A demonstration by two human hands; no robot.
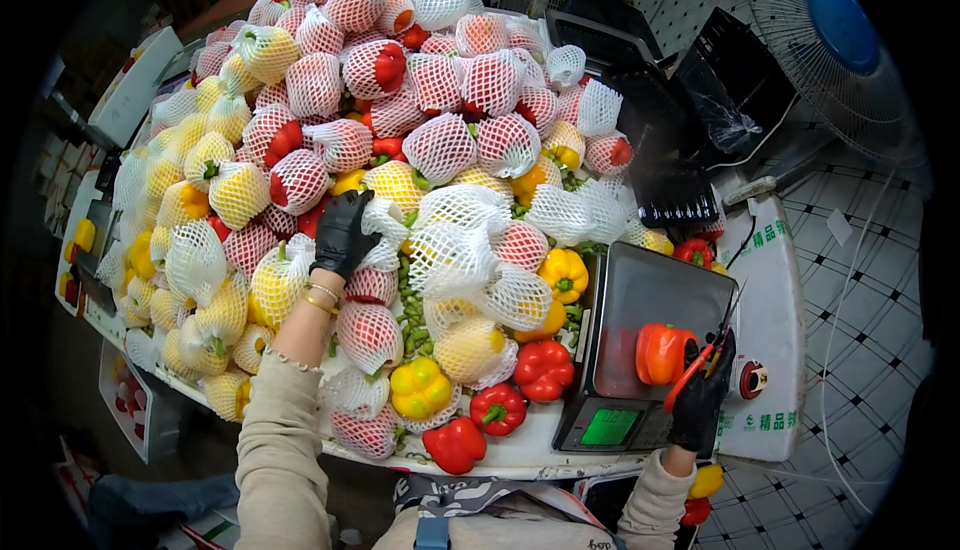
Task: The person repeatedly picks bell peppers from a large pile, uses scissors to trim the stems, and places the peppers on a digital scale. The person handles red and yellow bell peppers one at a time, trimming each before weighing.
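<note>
White table point(535, 442) carries netted peppers point(440, 150) around the left hand point(345, 235), its grip unclear; on scale point(625, 295), red pepper point(660, 355) lies beside right hand point(703, 398) holding red-handled tool point(684, 387).

I'm seeing a white tiled floor point(880, 330) spreading right of the right grip point(702, 390), and a big fan point(840, 25) standing beyond it.

The scale point(620, 315) is grey, the pepper point(660, 354) on it red-orange; left of it, sleeves point(450, 235) show white mesh; right of it, floor tiles point(880, 300) seem whitish, dark-lined.
</note>
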